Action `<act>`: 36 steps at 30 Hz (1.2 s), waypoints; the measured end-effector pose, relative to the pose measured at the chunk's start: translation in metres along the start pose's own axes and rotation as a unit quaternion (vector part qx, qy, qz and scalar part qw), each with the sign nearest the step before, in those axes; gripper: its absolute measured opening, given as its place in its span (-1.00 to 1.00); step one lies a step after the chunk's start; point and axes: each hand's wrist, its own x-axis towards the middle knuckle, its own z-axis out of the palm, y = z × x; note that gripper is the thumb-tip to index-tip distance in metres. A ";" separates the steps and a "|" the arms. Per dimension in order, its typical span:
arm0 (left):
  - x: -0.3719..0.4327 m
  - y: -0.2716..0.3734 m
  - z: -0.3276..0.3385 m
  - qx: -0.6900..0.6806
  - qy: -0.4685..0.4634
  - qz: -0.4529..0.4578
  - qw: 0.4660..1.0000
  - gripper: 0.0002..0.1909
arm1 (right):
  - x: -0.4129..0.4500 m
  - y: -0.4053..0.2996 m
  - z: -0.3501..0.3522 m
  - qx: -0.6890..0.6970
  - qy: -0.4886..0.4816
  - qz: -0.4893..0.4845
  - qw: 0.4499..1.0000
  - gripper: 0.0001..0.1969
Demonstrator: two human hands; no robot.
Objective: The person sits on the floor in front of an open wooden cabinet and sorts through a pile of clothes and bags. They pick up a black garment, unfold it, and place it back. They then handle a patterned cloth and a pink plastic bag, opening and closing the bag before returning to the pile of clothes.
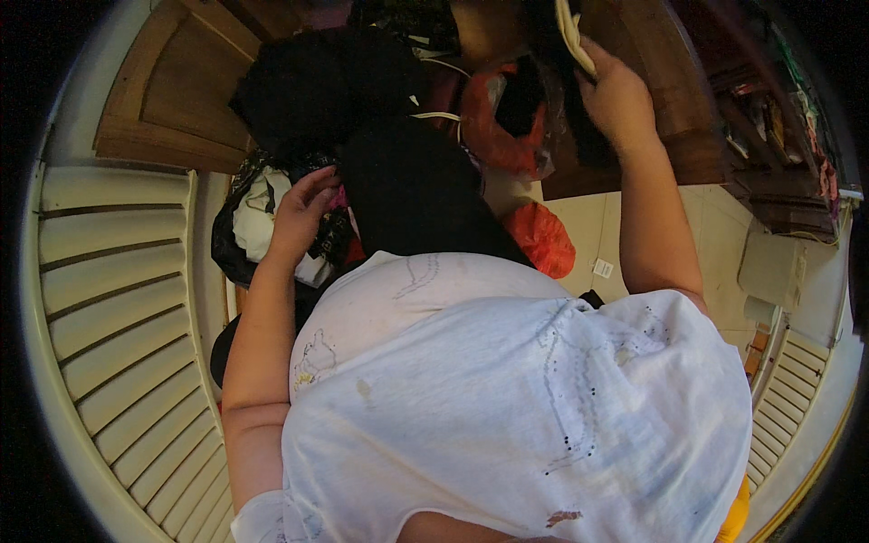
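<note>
My right hand (pixel 619 102) is raised at the upper right and grips a cream-coloured strap or band (pixel 574 41), which runs up out of view. Dark fabric hangs beside and below it. My left hand (pixel 302 212) has bent fingers at the edge of a black plastic bag (pixel 227 237) that holds white cloth (pixel 256 216). Its fingertips meet dark material near a bit of pink cloth (pixel 339 197), and whether they pinch anything is unclear. Black fabric (pixel 414 190) covers the middle in front of me. Beyond it lies a heap of black cloth (pixel 326 88).
A red plastic bag with dark contents (pixel 478 129) stands ahead, and a second red bag (pixel 543 241) lies on the tiled floor (pixel 686 224) near a white tag (pixel 602 268). Wooden doors (pixel 193 88) stand at the upper left. A slatted cream panel (pixel 122 271) closes off the left.
</note>
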 end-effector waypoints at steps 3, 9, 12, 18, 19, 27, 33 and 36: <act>0.000 0.006 0.005 0.036 -0.005 0.021 0.999 -0.64 | -0.013 0.007 0.028 -0.077 -0.186 0.082 0.976 -0.52; 0.007 0.008 0.012 0.076 0.037 0.072 0.994 -0.70 | -0.086 -0.016 0.107 0.030 -0.435 0.014 0.900 -0.48; 0.008 0.006 0.012 0.071 0.024 0.081 0.994 -0.71 | -0.093 -0.043 0.098 0.053 -0.444 -0.040 0.893 -0.48; 0.009 -0.014 -0.001 0.108 0.021 0.042 0.993 -0.64 | -0.064 -0.028 0.088 0.036 -0.423 0.017 0.905 -0.56; 0.009 -0.018 -0.006 0.197 0.035 0.059 0.978 -0.59 | -0.062 -0.023 0.077 0.104 -0.319 0.004 0.942 -0.55; 0.016 -0.087 -0.040 0.287 0.096 -0.088 0.949 -0.55 | -0.048 -0.042 0.006 0.445 -0.071 0.012 0.893 -0.57; 0.027 -0.075 0.017 0.332 0.106 0.040 0.937 -0.54 | -0.064 -0.039 0.042 0.381 -0.038 -0.042 0.923 -0.52; 0.043 -0.081 0.040 0.451 0.097 0.008 0.887 -0.54 | -0.060 -0.034 0.040 0.380 -0.035 -0.032 0.924 -0.50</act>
